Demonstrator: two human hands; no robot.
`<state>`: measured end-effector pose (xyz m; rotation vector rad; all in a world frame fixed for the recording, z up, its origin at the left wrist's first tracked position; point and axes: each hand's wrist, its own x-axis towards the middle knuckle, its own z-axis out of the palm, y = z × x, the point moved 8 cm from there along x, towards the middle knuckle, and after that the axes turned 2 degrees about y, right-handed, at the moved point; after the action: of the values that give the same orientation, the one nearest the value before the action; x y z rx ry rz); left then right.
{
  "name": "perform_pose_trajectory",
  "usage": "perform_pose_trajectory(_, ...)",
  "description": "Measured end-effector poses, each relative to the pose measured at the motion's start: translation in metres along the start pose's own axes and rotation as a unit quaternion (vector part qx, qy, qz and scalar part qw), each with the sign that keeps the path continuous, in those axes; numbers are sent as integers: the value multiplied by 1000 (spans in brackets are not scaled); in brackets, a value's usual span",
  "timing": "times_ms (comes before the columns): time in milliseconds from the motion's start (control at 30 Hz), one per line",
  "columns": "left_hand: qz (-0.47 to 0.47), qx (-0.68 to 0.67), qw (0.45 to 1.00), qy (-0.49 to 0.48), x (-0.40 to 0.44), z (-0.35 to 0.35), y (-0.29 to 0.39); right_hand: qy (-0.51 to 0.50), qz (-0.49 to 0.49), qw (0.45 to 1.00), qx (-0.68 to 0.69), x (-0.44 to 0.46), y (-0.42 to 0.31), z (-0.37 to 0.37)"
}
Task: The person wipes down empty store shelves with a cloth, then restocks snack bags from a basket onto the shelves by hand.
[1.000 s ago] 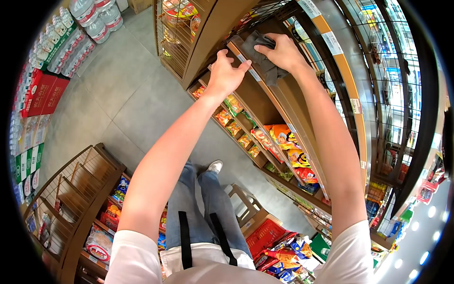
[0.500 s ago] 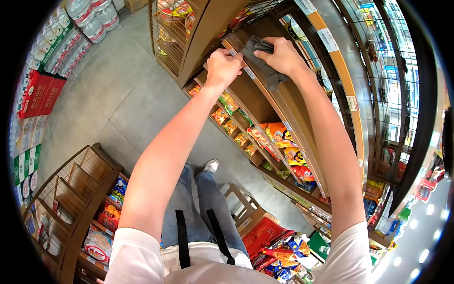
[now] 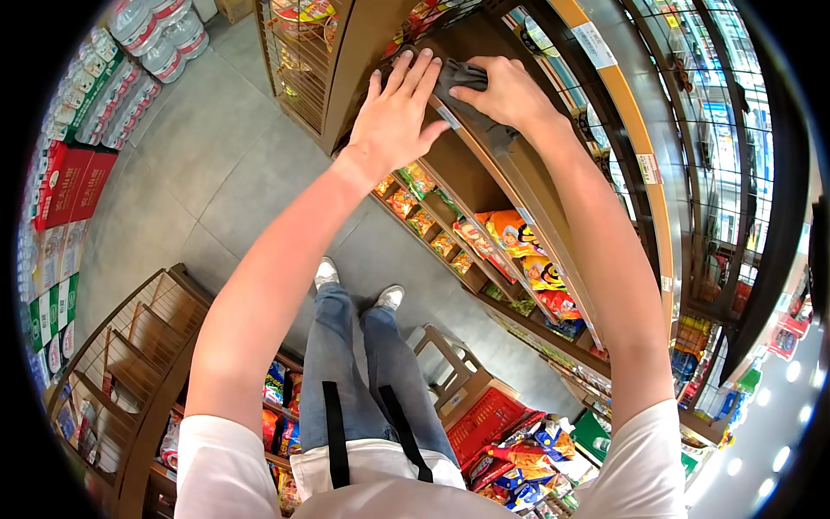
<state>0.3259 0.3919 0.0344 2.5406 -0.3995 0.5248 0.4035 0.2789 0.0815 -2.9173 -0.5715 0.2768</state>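
In the head view, my right hand pinches a dark grey cloth over the upper shelf board. The cloth hangs bunched below the fingers and touches the board. My left hand lies with its fingers stretched out at the shelf's front edge, close to the cloth's left side. Its thumb points toward the label strip on that edge. Whether the left fingertips press on the cloth or on the shelf is hard to make out.
Bagged snacks fill parts of the lower shelves. A red basket and a heap of snack packets are by my legs, near a brown step stool. Another rack stands at lower left. Bottled water packs sit at upper left.
My left hand has gone from curled fingers at the shelf edge to flat, outstretched fingers. My right hand has shifted slightly left with the cloth. Both shoes now show.
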Motion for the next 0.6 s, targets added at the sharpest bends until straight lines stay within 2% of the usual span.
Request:
perform_pose_trajectory(100, -27, -43, 998, 23, 0, 1, 3, 3, 24, 1000, -1, -3, 3, -3)
perform_pose_trajectory(167, -47, -69, 996, 34, 1, 0, 3, -74, 85, 994, -7, -5, 11, 4)
perform_pose_trajectory(200, -56, -70, 995, 33, 1, 1, 2, -75, 84, 994, -8, -5, 12, 6)
perform_pose_trajectory(267, -67, -71, 995, 31, 0, 3, 1, -3, 45, 999, -3, -6, 11, 0)
perform_pose_trajectory(367, -73, -72, 994, 29, 0, 5, -1, 3, 28, 1000, 7, -9, 16, 2)
perform_pose_trajectory(400, -77, -81, 993, 27, 0, 5, -1, 3, 29, 1000, 8, -11, 16, 1)
perform_pose_trajectory(467, -81, -91, 992, 24, 0, 5, -2, -62, 80, 994, 29, -16, 25, 8)
perform_pose_trajectory(600, -66, -86, 993, 37, 0, 3, -3, -51, 81, 995, 38, -29, 27, 3)
